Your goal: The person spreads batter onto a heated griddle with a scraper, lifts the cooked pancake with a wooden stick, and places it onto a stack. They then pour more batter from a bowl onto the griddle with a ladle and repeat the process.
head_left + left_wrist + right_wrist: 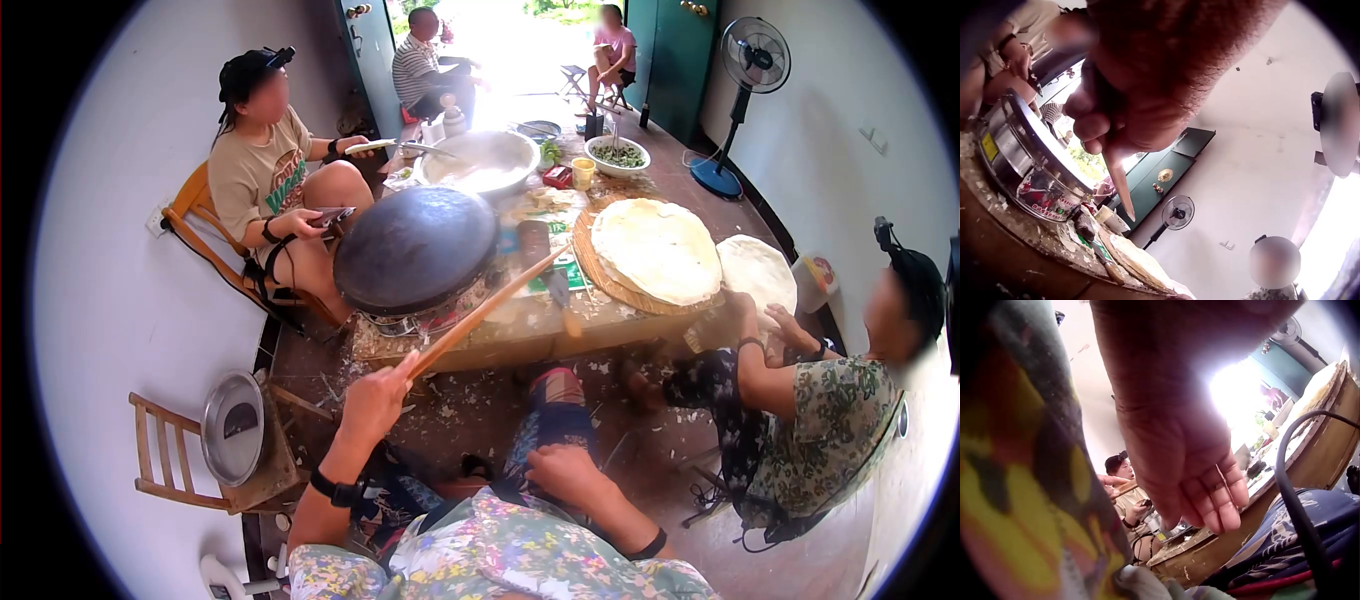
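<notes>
My left hand (pixel 376 404) grips one end of a long wooden stick (pixel 478 318), which slants up and right over the table's near edge. In the left wrist view the fingers curl round this stick (pixel 1120 185), and its tapered end points down. Just beyond is the dark round griddle (pixel 415 248) on its metal stove (pixel 1029 172). My right hand (pixel 572 474) is over my lap, holding nothing; in the right wrist view its fingers (pixel 1213 500) extend loosely, palm showing. A scraper with a wooden handle (pixel 571 320) lies on the table past the stick.
Flatbreads (pixel 655 250) are stacked on a round board (pixel 588 262). At right a person (pixel 830 420) handles another flatbread (pixel 760 272). Another person (pixel 270 180) sits left, holding a utensil over a large white basin (pixel 520 150). A metal basin (pixel 232 400) sits on a chair (pixel 165 440).
</notes>
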Motion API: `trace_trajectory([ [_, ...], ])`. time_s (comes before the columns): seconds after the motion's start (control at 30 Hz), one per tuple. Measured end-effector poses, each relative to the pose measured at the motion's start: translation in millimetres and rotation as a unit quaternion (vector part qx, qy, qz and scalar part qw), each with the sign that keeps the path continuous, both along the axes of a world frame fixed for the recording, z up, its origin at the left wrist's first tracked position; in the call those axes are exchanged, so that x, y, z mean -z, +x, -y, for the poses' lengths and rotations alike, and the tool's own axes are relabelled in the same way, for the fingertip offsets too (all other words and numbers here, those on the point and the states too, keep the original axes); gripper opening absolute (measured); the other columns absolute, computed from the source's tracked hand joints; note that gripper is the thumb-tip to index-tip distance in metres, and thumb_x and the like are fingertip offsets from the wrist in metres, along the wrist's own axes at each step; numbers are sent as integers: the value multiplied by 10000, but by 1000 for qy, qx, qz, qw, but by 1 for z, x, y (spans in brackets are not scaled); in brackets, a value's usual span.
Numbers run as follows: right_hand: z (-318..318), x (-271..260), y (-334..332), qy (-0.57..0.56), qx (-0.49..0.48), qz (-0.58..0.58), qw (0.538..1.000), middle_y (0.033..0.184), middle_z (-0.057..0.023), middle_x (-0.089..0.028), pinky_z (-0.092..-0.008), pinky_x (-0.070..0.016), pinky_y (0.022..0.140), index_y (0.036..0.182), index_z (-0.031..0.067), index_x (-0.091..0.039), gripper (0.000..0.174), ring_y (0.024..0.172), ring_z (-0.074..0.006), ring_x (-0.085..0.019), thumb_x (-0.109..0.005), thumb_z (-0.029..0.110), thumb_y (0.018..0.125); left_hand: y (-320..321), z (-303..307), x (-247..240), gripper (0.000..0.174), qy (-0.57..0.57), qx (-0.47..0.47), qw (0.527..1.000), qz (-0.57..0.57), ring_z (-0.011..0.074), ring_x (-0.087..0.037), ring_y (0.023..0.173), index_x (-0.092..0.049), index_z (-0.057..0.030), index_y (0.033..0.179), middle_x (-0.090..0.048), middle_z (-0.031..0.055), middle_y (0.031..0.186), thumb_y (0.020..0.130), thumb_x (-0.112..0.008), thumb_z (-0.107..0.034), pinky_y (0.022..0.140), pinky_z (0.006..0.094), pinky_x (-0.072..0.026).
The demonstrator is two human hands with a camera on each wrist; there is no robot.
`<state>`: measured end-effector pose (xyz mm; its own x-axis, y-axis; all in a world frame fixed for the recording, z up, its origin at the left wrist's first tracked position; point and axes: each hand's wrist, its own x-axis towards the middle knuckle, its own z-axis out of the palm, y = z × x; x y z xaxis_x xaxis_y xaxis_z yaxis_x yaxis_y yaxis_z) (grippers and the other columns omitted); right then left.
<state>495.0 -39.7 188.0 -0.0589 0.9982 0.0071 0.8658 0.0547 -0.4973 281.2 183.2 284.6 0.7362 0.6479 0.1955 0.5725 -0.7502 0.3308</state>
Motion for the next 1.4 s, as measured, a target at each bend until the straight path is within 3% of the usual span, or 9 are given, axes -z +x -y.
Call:
trace_trajectory([
  [0.27,-41,-46,39,17,45,46,998,817,-125,-640,-437,-520,673,868,86,-613,168,785,-330,-642,-622,244,813,-70,74,49,383,-66,-92,983,146,340,-650,942,-586,-1,1212,-643,219,1068,833,-620,-48,803,359,-517],
  [0.37,-75,-53,78,141,81,93,982,806,-124,-657,-429,-528,642,883,72,-584,195,779,-316,-661,-635,252,830,-86,102,54,373,-132,-145,967,161,324,-658,966,-595,14,1198,-641,223,1092,831,-622,-44,823,347,-514],
  [0.4,-86,-72,84,79,115,120,983,774,-116,-661,-438,-523,631,883,68,-576,194,759,-317,-666,-631,246,832,-91,110,58,372,-152,-161,961,166,319,-661,965,-596,17,1197,-643,222,1090,830,-623,-45,824,345,-513],
  [0.57,-145,-118,127,115,179,128,969,759,-167,-669,-450,-517,660,1101,92,-605,290,740,-338,-667,-550,105,817,-110,139,75,388,-188,-196,951,150,316,-676,925,-605,10,1190,-648,227,1068,811,-643,-64,799,342,-529],
  [0.77,-210,-131,176,70,257,180,947,938,-170,-682,-439,-525,742,1319,161,-514,495,881,-327,-661,-545,114,827,-115,151,72,376,-156,-193,959,134,323,-664,949,-610,6,1183,-649,213,1074,816,-642,-70,819,353,-528],
  [1.0,-227,-150,201,44,287,197,937,1152,-164,-638,-445,-506,855,1346,157,-486,522,1032,-319,-627,-544,149,827,-118,155,78,363,-144,-178,964,137,327,-659,951,-613,2,1180,-651,210,1074,833,-639,-102,823,351,-525],
  [1.07,-229,-141,213,55,296,203,932,1190,-153,-623,-433,-507,859,1347,152,-481,523,1061,-308,-616,-558,162,830,-114,155,76,358,-150,-180,964,128,326,-659,950,-613,2,1180,-650,211,1072,839,-635,-107,820,352,-525],
  [1.2,-196,-146,175,61,244,201,947,912,-165,-685,-455,-526,736,1150,120,-596,310,857,-332,-672,-548,174,848,-114,154,82,353,-158,-183,962,128,326,-659,950,-611,9,1178,-650,216,1069,846,-628,-110,819,355,-524],
  [1.4,-141,-92,103,14,129,166,978,772,-186,-660,-470,-517,698,977,92,-613,192,771,-353,-662,-572,225,846,-113,150,82,344,-166,-193,959,123,338,-653,965,-607,24,1175,-648,224,1075,860,-611,-113,832,352,-524],
])
